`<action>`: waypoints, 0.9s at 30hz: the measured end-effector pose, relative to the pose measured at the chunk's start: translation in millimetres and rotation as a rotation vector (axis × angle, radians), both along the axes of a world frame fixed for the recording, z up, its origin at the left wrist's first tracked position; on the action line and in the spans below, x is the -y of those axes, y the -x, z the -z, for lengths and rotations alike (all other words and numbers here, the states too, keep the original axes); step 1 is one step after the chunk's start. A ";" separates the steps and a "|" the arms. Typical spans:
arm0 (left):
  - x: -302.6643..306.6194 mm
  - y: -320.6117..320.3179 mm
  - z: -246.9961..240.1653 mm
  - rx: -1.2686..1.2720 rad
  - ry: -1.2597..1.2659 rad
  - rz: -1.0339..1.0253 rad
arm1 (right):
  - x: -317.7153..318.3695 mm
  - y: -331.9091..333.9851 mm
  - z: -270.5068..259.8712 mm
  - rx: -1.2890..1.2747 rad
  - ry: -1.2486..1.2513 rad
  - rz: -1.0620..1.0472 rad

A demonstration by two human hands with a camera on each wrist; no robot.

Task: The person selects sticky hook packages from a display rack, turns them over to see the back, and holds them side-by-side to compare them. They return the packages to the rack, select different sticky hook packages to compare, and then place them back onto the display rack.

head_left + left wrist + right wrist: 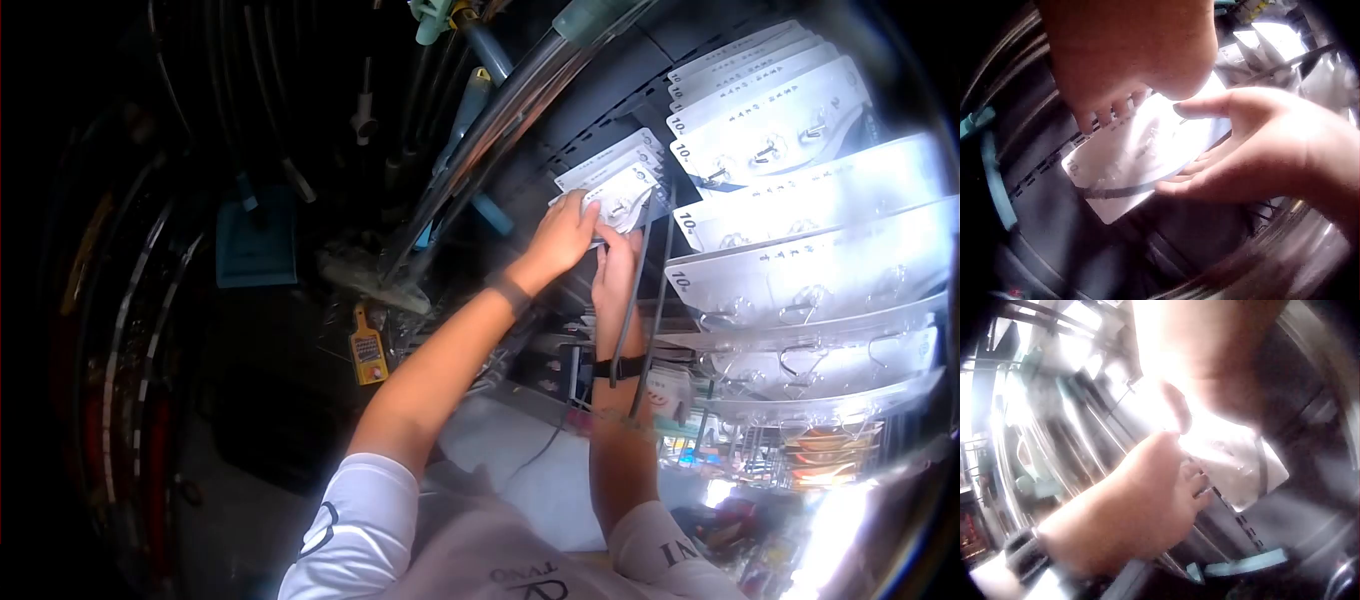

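At two o'clock in the head view, the person's left hand (556, 243) and right hand (616, 275) pinch a white hook card (622, 200) between thumbs and fingers. Larger hook cards (775, 125) hang toward its three o'clock, a yellow grater (367, 352) toward eight.

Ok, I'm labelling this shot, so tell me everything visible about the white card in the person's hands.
The white card is flat, glossy-looking and round-cornered, with "10" near one corner, small dark lettering along one edge and a dark curved band. It may be stiff paper or plastic. Glare hides finer detail. Tilted, it is gripped by the left hand and the right hand, beside similar cards.
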State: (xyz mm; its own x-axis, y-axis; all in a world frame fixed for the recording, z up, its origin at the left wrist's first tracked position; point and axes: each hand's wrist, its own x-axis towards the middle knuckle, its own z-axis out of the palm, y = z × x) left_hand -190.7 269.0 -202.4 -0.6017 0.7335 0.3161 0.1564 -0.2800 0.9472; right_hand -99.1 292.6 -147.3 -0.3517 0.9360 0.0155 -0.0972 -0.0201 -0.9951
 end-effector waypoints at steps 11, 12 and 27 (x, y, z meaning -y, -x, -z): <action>-11.9 10.1 3.9 0.095 -0.076 0.056 | 3.6 13.1 -11.2 -0.007 0.043 0.097; -10.2 10.0 1.5 0.186 -0.079 0.138 | 4.8 15.7 -12.1 -0.017 0.043 0.119; -15.4 6.0 13.7 0.077 -0.108 0.093 | -3.4 10.1 -8.3 -0.112 -0.090 0.210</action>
